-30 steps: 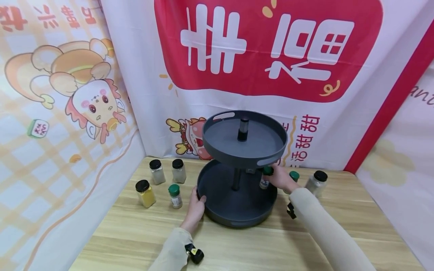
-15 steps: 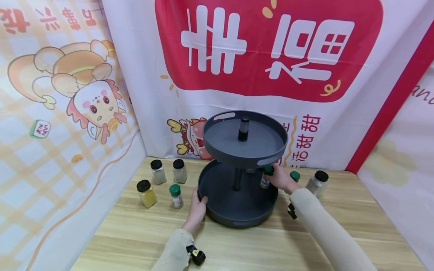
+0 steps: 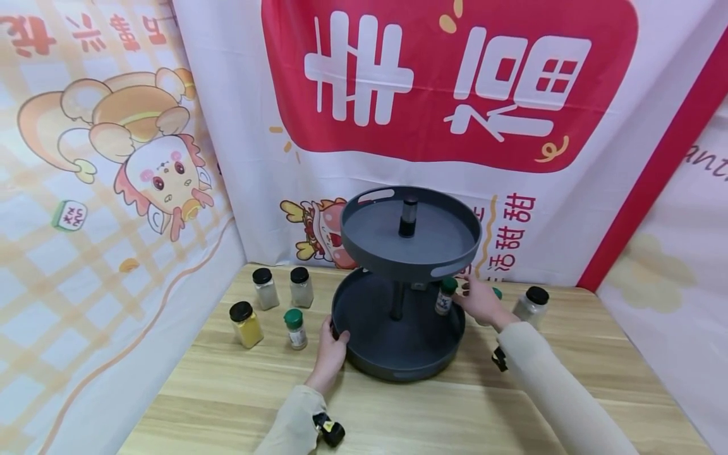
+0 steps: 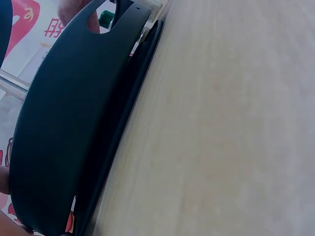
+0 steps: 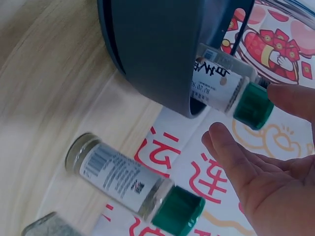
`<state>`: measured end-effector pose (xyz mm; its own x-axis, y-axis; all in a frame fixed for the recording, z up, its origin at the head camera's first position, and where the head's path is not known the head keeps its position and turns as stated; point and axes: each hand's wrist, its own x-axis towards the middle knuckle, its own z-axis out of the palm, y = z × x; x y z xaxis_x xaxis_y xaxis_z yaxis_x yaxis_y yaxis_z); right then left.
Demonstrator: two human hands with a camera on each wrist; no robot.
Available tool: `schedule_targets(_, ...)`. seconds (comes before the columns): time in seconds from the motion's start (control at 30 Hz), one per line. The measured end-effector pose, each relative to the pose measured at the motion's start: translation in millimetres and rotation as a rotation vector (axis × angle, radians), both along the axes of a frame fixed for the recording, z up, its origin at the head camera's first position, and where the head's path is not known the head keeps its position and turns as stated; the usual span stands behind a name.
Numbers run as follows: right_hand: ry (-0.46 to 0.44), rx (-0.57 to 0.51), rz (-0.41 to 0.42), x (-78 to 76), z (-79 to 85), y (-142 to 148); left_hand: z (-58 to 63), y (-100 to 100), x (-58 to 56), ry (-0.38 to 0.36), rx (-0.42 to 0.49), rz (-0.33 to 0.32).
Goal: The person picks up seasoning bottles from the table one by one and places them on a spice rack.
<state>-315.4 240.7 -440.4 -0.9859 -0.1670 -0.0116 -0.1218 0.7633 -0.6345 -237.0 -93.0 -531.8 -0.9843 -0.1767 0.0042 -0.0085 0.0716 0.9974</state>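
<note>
A dark grey two-tier round tray (image 3: 400,374) stands on the table in the head view. My left hand (image 3: 331,354) grips the left rim of its lower tier, thumb over the edge. Inside that tier, at the right, a spice jar (image 3: 443,301) with a green cap stands upright. My right hand (image 3: 482,302) is just right of this jar, fingers spread and not wrapped around it. In the right wrist view the thumb lies near the jar's green cap (image 5: 254,105), and the other fingers are apart from the jar.
Left of the tray stand a yellow-filled jar (image 3: 247,326), two black-capped jars (image 3: 265,290) and a green-capped jar (image 3: 295,330). At right are a black-capped jar (image 3: 531,306) and another green-capped jar (image 5: 130,177), mostly hidden behind my right hand in the head view. Printed cloth hangs behind.
My right hand has let go of the green-capped spice jar and drawn slightly to the right, leaving it in the lower tier. My left hand keeps its grip on the rim.
</note>
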Motion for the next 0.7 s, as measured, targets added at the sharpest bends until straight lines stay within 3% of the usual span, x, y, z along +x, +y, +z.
schedule_targets(0.43, 0.007, -0.010, -0.026, 27.2, 6.7, 19, -0.2, -15, -13.8, -0.050, 0.015, -0.026)
schedule_targets(0.5, 0.029, -0.008, -0.019, 31.7, 7.6, 22, 0.3, -19, -17.2, -0.058, 0.019, -0.044)
schedule_targets(0.7, 0.211, 0.071, 0.014, 46.9, 7.0, 30, 3.9, -27, -25.9, -0.098, 0.008, -0.103)
